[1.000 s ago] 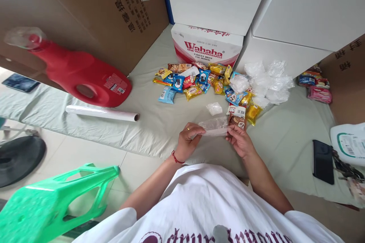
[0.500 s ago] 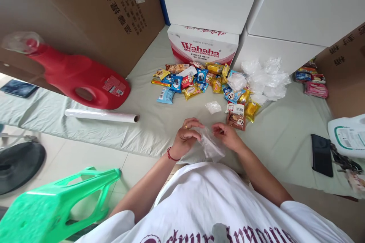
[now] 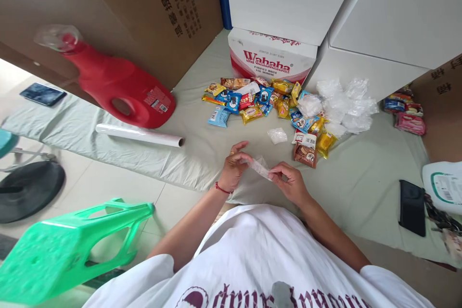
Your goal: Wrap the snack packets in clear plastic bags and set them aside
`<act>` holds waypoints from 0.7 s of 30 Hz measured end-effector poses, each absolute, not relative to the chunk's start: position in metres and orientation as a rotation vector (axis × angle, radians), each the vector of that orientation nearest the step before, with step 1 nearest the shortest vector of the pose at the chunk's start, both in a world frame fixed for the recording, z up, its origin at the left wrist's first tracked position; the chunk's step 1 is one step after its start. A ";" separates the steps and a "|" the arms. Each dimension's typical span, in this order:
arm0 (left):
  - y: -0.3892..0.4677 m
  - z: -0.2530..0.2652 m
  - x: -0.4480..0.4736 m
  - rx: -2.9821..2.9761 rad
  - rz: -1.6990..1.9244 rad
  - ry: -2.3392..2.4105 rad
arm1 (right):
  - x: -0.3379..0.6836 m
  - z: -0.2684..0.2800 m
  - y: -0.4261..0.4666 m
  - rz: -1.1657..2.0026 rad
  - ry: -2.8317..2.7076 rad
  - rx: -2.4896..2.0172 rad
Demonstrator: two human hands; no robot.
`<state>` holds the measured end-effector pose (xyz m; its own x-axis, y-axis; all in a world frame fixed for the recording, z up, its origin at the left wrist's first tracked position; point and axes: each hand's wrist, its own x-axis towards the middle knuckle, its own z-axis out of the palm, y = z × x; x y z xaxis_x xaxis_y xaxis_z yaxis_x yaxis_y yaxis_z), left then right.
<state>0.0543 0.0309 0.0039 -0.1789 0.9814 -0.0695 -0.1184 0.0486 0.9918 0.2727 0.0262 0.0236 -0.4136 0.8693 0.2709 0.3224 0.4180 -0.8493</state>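
A clear plastic bag [image 3: 261, 167], gathered into a narrow strip, stretches between my two hands just in front of my shirt. My left hand [image 3: 234, 167] pinches its left end between thumb and fingers; a red cord circles that wrist. The other end is pinched in my right hand [image 3: 288, 182]. Just beyond them a small folded clear plastic packet [image 3: 277, 135] lies on the pale green sheet [image 3: 202, 163]. Wrapped snacks [image 3: 249, 101] are spread farther back, with a brown snack pack [image 3: 305, 154] nearest my right hand. Behind these rests a heap of crumpled clear plastic bags [image 3: 348, 106].
At left are a red detergent bottle [image 3: 126, 89], a white roll [image 3: 140, 135] and a green plastic stool [image 3: 75, 245]. A Wahaba-style white-and-red carton [image 3: 272, 57] stands at the back beside white boxes [image 3: 368, 70]. A black phone [image 3: 412, 208] and white jug [image 3: 443, 185] are at right.
The hanging plastic bag has been raised and drawn into a strip. My right hand now grips its end. The camera view has shifted, so the surroundings appear farther right.
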 end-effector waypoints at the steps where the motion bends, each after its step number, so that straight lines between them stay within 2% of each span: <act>1: 0.026 0.005 0.053 0.903 1.381 1.372 | 0.270 0.023 0.027 0.938 -1.926 -1.011; 4: 0.006 0.016 0.052 0.567 1.334 1.575 | 0.263 0.019 0.025 0.772 -1.983 -0.976; 8: -0.018 0.035 0.060 0.424 0.985 1.431 | 0.254 0.012 0.015 0.592 -2.087 -0.932; 11: -0.023 0.039 0.065 0.325 0.938 1.387 | 0.250 0.008 0.010 0.587 -2.121 -0.910; 13: -0.022 0.036 0.066 0.279 0.961 1.321 | 0.250 0.007 0.008 0.694 -2.107 -0.895; 16: -0.021 0.028 0.064 0.244 1.080 1.217 | 0.253 0.006 0.004 1.103 -1.957 -0.900; 19: -0.021 0.022 0.061 0.270 1.169 1.122 | 0.259 0.005 0.002 1.560 -1.526 -1.021; 21: -0.021 0.020 0.058 0.302 1.183 1.055 | 0.265 0.006 0.003 1.683 -1.188 -1.086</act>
